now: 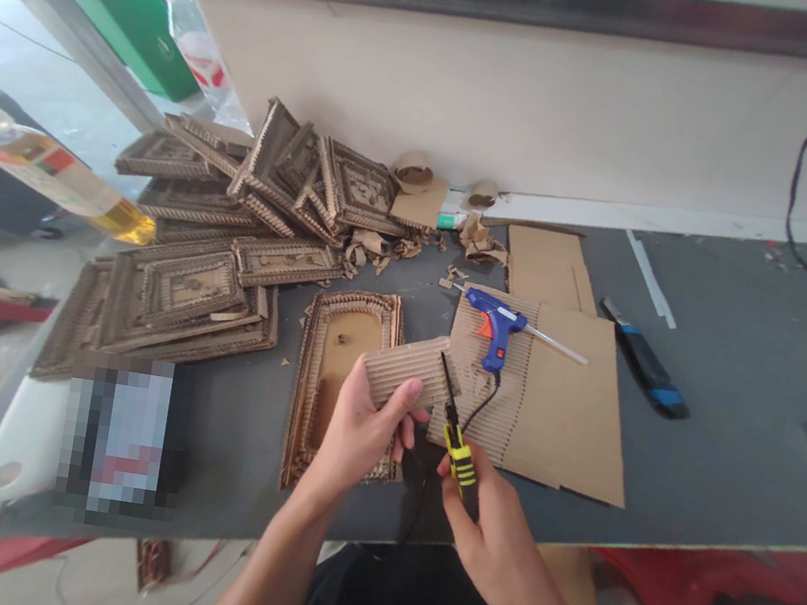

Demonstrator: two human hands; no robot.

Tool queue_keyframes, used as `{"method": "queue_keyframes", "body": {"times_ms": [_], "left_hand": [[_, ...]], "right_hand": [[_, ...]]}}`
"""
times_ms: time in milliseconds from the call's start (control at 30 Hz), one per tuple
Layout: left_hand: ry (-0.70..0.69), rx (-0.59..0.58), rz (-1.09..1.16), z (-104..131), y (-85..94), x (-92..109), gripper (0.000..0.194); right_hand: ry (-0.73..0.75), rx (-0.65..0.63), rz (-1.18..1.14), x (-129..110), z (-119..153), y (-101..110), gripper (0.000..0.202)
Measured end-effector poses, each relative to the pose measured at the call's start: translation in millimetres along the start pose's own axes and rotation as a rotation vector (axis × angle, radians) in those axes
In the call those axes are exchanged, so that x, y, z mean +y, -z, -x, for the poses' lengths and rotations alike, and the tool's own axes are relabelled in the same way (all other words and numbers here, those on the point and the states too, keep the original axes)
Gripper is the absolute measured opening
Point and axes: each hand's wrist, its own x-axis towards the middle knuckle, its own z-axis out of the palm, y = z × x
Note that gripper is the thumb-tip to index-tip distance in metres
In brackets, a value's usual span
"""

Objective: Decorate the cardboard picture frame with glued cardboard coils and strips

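My left hand (361,428) pinches a small strip of corrugated cardboard (405,368), thumb on top, over the right edge of a cardboard frame (353,335) lying on the table. In my right hand (489,518) are black scissors with yellow-green handles (458,442). Their dark blades point up and lie at the strip's right end. Right of the strip, a blue glue gun (497,325) with an orange trigger and a clear glue stick rests on a partly ribbed cardboard sheet (571,398).
Stacked cardboard frames (183,285) fill the table's left side, with a bottle (51,169) beyond. Paper scraps (480,240) lie at the back. A blue-black cutter (644,364) and pale strips (650,277) are on the right. A red chair (685,597) stands below the table edge.
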Motion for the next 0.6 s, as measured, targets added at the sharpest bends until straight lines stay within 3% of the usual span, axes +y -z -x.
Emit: {"method": "queue_keyframes", "body": {"times_ms": [100, 167, 300, 600], "left_hand": [[-0.019, 0.046, 0.001, 2, 0.9, -3, 0.036], [-0.026, 0.078, 0.002, 4, 1.6, -5, 0.036], [-0.021, 0.075, 0.007, 6, 0.3, -5, 0.038], [-0.017, 0.07, 0.002, 10, -4.1, 0, 0.041]], "right_hand": [[0.006, 0.212, 0.169, 1, 7, -3, 0.021], [-0.047, 0.269, 0.246, 1, 13, -5, 0.022], [-0.165, 0.079, 0.152, -4, 20, 0, 0.03], [-0.253, -0.138, -0.045, -23, 23, 30, 0.034]]}}
